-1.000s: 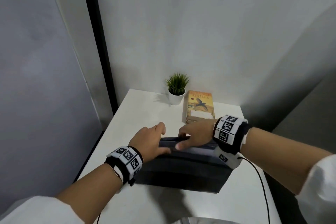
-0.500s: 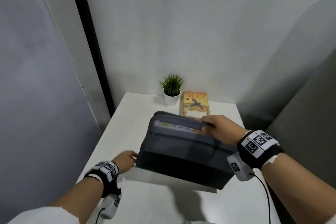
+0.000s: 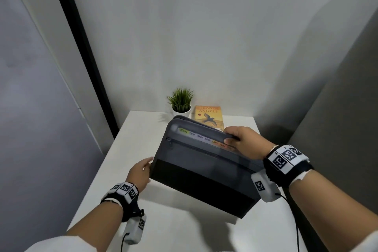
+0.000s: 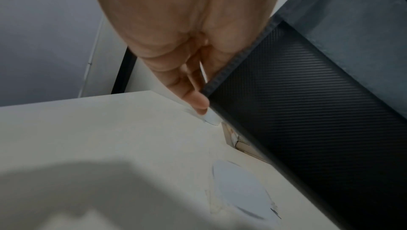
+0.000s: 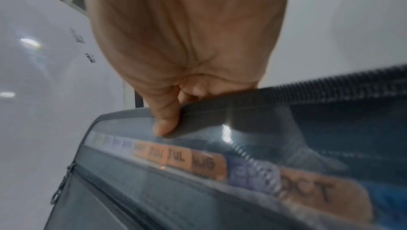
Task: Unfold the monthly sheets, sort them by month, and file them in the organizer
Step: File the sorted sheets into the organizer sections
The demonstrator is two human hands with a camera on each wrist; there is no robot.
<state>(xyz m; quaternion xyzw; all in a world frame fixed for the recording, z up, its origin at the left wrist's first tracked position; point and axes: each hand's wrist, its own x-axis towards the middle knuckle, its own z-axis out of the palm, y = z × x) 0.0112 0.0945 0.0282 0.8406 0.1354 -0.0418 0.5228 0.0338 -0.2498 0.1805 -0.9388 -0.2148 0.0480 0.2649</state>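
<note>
The grey zip organizer (image 3: pixel 200 170) stands tilted on the white table (image 3: pixel 141 129), its clear front facing me. Coloured month tabs (image 3: pixel 204 138) show behind the clear panel, from JAN on the left; the right wrist view reads JUN, JUL, AUG, OCT on the tabs (image 5: pixel 178 157). My right hand (image 3: pixel 232 138) grips the organizer's top edge, thumb (image 5: pixel 166 120) in front and fingers behind. My left hand (image 3: pixel 144 166) is at the lower left corner, its straight fingers (image 4: pixel 196 98) touching the organizer's side edge (image 4: pixel 237 70). A pale sheet-like patch (image 4: pixel 240 190) lies on the table beneath; I cannot tell what it is.
A small potted plant (image 3: pixel 181 100) and an orange book (image 3: pixel 208 115) sit at the table's far edge, just behind the organizer. Walls close in at the back and on both sides. Bare table lies to the left and in front of the organizer.
Both hands were on the organizer's top a second ago. The right hand has since raised and tilted it by the top edge, and the left hand dropped to its lower left corner.
</note>
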